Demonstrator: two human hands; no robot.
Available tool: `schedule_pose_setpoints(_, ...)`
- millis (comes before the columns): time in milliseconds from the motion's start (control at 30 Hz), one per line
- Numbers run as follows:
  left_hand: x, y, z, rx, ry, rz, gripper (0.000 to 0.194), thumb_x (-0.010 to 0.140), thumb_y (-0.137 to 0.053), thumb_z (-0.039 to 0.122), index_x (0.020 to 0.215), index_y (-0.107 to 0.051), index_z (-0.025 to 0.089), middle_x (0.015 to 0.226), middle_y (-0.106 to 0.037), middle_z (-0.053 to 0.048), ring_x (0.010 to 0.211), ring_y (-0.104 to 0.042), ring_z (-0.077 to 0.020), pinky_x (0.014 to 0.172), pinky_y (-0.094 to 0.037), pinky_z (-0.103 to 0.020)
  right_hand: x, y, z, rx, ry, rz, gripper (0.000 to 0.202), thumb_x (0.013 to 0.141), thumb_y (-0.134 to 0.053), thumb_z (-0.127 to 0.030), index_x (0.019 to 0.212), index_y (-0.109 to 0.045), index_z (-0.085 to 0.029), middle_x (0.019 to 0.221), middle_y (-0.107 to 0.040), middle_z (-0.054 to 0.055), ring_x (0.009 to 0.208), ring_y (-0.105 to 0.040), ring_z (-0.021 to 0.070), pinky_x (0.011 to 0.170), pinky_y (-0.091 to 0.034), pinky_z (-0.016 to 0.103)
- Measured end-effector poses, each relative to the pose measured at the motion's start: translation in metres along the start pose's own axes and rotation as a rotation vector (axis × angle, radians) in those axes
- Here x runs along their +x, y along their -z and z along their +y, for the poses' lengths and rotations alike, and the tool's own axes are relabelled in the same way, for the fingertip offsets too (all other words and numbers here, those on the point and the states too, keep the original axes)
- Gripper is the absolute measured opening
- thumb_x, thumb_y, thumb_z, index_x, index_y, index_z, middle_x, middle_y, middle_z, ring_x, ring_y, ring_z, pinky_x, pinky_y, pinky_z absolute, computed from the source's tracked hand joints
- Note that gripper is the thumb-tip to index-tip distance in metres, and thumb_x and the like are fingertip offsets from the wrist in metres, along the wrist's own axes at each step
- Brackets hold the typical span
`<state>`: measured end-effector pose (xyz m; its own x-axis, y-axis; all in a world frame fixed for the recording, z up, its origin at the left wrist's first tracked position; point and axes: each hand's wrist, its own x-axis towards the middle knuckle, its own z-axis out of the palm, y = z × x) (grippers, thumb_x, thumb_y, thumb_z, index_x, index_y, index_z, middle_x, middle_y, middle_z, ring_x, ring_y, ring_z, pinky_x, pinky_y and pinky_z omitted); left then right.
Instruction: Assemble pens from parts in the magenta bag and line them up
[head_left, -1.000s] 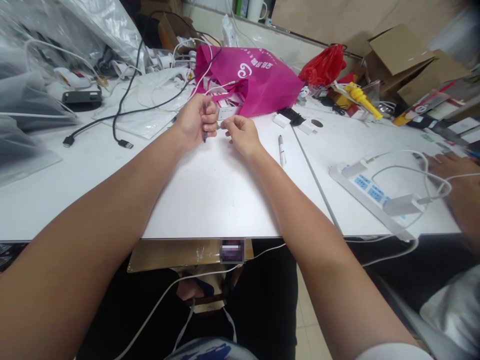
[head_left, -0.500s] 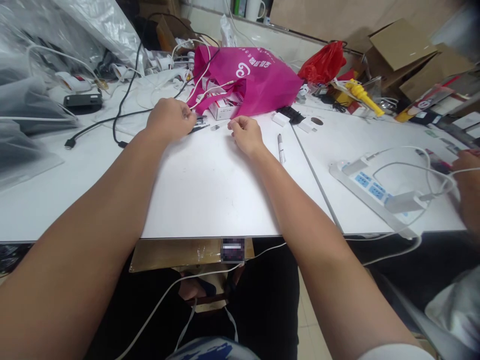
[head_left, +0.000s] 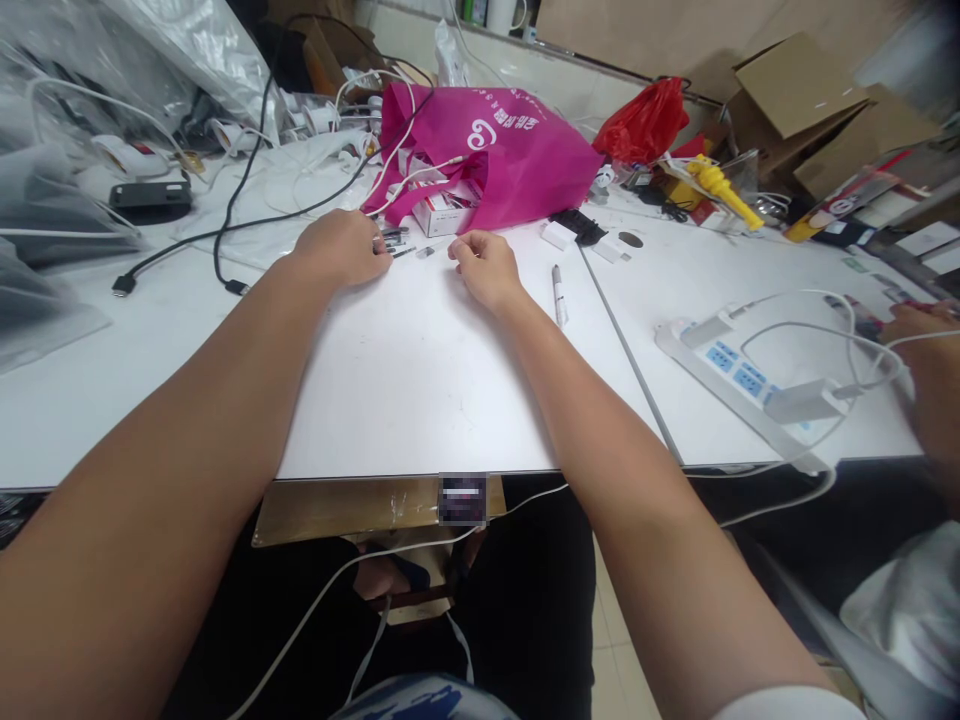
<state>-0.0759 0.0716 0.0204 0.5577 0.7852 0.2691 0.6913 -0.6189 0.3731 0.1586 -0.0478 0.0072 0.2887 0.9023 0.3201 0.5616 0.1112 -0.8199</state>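
Note:
My left hand (head_left: 343,248) rests low over the white table (head_left: 420,380), its fingers curled together; anything inside them is hidden. Just beyond those fingers lie several thin dark tools (head_left: 396,240), too small to identify. A tiny clear piece (head_left: 425,252) sits between the two hands. My right hand (head_left: 487,268) is closed in a pinch, thumb against fingers, and I cannot make out anything in it. Behind both hands stands a small white box (head_left: 442,216), partly inside a magenta bag (head_left: 536,165). To the right of my right hand lies a pen (head_left: 559,292).
A black cable (head_left: 259,228) runs across the left side, near clear plastic bags (head_left: 45,240). At right are a power strip (head_left: 739,375) with white cords and another person's hand (head_left: 919,325). Small white blocks (head_left: 558,235) and a red bag (head_left: 641,120) lie farther back.
My left hand has turned slightly and come down a little toward me, baring more of the thin tools. My right hand has barely moved. The view has shifted slightly.

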Motion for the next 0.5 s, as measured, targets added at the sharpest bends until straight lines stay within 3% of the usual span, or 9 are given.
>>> schedule_pose_setpoints(100, -0.003, 0.005, 0.005, 0.041, 0.045, -0.036, 0.026, 0.089, -0.074, 0.044, 0.087, -0.083, 0.020, 0.076, -0.070, -0.008, 0.109, -0.073, -0.0352, 0.102, -0.058, -0.047, -0.001, 0.000, -0.001, -0.006, -0.001, -0.007, 0.023, 0.109, -0.063, -0.030, 0.090, -0.071, -0.021, 0.096, -0.074, 0.004, 0.102, -0.073, 0.0222, 0.115, -0.056, 0.043)
schedule_pose_setpoints(300, -0.006, 0.008, 0.008, -0.072, -0.012, -0.078, 0.020, 0.089, -0.079, 0.036, 0.082, -0.080, 0.017, 0.067, -0.065, -0.006, 0.107, -0.069, -0.0317, 0.100, -0.056, -0.043, -0.002, 0.001, -0.002, -0.003, -0.005, -0.022, 0.022, 0.110, -0.063, -0.030, 0.092, -0.072, -0.021, 0.099, -0.075, 0.005, 0.106, -0.074, 0.0227, 0.114, -0.058, 0.043)
schedule_pose_setpoints(400, -0.010, 0.014, 0.018, -0.080, 0.036, -0.127, 0.017, 0.088, -0.081, 0.033, 0.084, -0.080, 0.017, 0.067, -0.065, -0.006, 0.107, -0.067, -0.0313, 0.099, -0.055, -0.042, -0.003, -0.001, -0.001, 0.036, -0.022, -0.020, 0.022, 0.110, -0.062, -0.029, 0.093, -0.072, -0.021, 0.102, -0.076, 0.006, 0.109, -0.075, 0.0229, 0.112, -0.061, 0.043)
schedule_pose_setpoints(500, -0.016, 0.024, 0.033, -0.020, 0.098, -0.145, 0.012, 0.084, -0.081, 0.030, 0.086, -0.080, 0.018, 0.071, -0.067, -0.005, 0.098, -0.067, -0.0288, 0.091, -0.053, -0.041, -0.004, -0.004, -0.005, 0.108, -0.100, -0.025, 0.021, 0.112, -0.062, -0.029, 0.095, -0.070, -0.021, 0.108, -0.078, 0.006, 0.099, -0.077, 0.0199, 0.102, -0.066, 0.040)
